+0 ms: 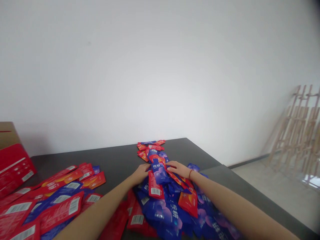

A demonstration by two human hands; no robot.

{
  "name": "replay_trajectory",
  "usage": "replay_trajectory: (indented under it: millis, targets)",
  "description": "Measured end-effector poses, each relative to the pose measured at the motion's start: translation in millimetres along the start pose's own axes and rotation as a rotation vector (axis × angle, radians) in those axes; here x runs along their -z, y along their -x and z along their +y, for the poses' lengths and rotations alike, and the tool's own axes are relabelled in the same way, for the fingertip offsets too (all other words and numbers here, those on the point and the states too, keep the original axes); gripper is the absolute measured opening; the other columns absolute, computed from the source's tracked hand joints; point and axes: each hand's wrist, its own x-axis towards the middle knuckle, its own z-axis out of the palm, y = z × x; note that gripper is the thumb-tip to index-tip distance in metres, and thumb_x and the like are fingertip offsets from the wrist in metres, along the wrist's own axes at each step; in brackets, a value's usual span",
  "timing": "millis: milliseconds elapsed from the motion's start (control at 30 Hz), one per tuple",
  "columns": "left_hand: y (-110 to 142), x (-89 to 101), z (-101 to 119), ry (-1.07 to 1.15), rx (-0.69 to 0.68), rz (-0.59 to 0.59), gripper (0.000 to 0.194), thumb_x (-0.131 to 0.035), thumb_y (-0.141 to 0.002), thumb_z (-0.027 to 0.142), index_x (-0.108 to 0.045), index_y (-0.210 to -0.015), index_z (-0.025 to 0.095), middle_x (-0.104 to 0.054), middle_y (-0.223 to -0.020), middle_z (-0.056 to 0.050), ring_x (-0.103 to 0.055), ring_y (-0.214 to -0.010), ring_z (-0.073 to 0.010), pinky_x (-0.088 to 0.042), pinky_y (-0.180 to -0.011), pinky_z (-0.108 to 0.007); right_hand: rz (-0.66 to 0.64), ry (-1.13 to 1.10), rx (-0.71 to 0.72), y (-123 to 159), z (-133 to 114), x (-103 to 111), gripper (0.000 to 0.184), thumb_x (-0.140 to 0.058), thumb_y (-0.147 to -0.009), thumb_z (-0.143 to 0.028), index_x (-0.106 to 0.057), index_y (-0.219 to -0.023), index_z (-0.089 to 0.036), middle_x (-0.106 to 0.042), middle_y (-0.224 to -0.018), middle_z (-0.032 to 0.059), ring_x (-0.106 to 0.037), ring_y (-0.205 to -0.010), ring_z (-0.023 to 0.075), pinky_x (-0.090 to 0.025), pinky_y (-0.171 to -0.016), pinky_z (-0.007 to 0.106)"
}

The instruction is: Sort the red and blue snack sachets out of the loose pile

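Note:
A long heap of blue and red snack-like pouches runs along the dark table. Against its left side rests my left hand (140, 174), fingers stretched toward a blue pouch (160, 172) with pale purple circles. My right hand (178, 169), a thin band at its wrist, lies on the opposite side, fingers extended over the pouches and thumb apart. Both hands touch the heap; some fingertips are hidden among the pouches. Between my forearms are a red pouch (155, 186) with a white barcode label and an orange-red pouch (189, 201).
Another pile of red and blue pouches (61, 208) spreads over the table's left side. Behind it stand a red printed box (16, 170) and a brown cardboard box (8, 135). The dark table (117, 160) meets a white wall. Wooden racks (297, 133) lean at the far right.

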Motion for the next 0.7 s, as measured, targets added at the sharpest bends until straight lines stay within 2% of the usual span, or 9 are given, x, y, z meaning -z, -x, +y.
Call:
replay_trajectory:
  millis: [133, 200, 267, 367, 433, 567, 700]
  targets:
    - [-21.4, 42.0, -16.4, -0.122, 0.111, 0.129, 0.031, -0.043, -0.084, 0.034, -0.070, -0.078, 0.019, -0.070, -0.095, -0.006, -0.061, -0.096, -0.0242, -0.045, -0.087, -0.031, 0.129, 0.005, -0.065, 22.3, 3.4, 29.6, 0.056, -0.034, -0.092, -0.061, -0.065, -0.116, -0.020, -0.063, -0.121, 0.0098, -0.055, -0.114, 0.0242, -0.038, -0.104, 0.041]
    - [-42.7, 57.6, -25.5, -0.178, 0.177, 0.192, 0.030, -0.043, -0.084, 0.032, -0.069, -0.087, 0.018, -0.069, -0.102, -0.007, -0.058, -0.103, -0.0250, -0.043, -0.091, -0.032, 0.200, 0.010, -0.103, 38.9, 8.1, 37.3, 0.054, -0.035, -0.092, -0.059, -0.062, -0.120, -0.021, -0.059, -0.127, 0.0092, -0.050, -0.120, 0.0234, -0.034, -0.108, 0.040]
    - [-67.0, 62.4, -30.9, -0.218, 0.234, 0.218, 0.030, -0.047, -0.084, 0.035, -0.067, -0.099, 0.018, -0.066, -0.112, -0.007, -0.055, -0.110, -0.0259, -0.041, -0.094, -0.032, 0.251, 0.019, -0.149, 57.3, 13.0, 36.0, 0.052, -0.033, -0.094, -0.055, -0.060, -0.123, -0.021, -0.055, -0.131, 0.0093, -0.047, -0.124, 0.0230, -0.031, -0.110, 0.040]
    - [-102.8, 51.8, -31.7, -0.252, 0.318, 0.204, 0.042, -0.049, -0.085, 0.045, -0.062, -0.114, 0.018, -0.061, -0.125, -0.010, -0.052, -0.117, -0.0300, -0.040, -0.096, -0.037, 0.336, 0.123, -0.257, 80.9, 16.5, 22.4, 0.048, -0.036, -0.093, -0.052, -0.058, -0.125, -0.023, -0.052, -0.135, 0.0090, -0.045, -0.126, 0.0243, -0.031, -0.109, 0.044]
    - [-125.2, 39.5, -30.2, -0.266, 0.375, 0.179, 0.053, -0.051, -0.083, 0.053, -0.057, -0.123, 0.020, -0.054, -0.133, -0.012, -0.047, -0.122, -0.0353, -0.038, -0.098, -0.045, 0.320, 0.236, -0.315, 90.1, 14.6, 13.0, 0.046, -0.043, -0.090, -0.050, -0.057, -0.126, -0.025, -0.050, -0.138, 0.0083, -0.043, -0.128, 0.0262, -0.028, -0.110, 0.049]
    - [-169.7, 16.2, -29.0, -0.301, 0.487, 0.117, 0.079, -0.051, -0.075, 0.071, -0.045, -0.136, 0.022, -0.036, -0.147, -0.018, -0.033, -0.129, -0.0489, -0.033, -0.097, -0.062, 0.275, 0.308, -0.331, 93.7, 4.8, 5.8, 0.046, -0.043, -0.092, -0.046, -0.050, -0.134, -0.028, -0.040, -0.146, 0.0072, -0.037, -0.133, 0.0258, -0.024, -0.110, 0.051]
    - [-206.4, -5.6, -30.6, -0.355, 0.511, 0.042, 0.089, -0.050, -0.070, 0.077, -0.046, -0.137, 0.018, -0.028, -0.148, -0.026, -0.028, -0.126, -0.0592, -0.031, -0.087, -0.073, 0.217, 0.327, -0.343, 91.7, -1.2, 6.1, 0.052, -0.050, -0.089, -0.047, -0.045, -0.138, -0.034, -0.033, -0.151, 0.0054, -0.033, -0.136, 0.0276, -0.020, -0.112, 0.054]
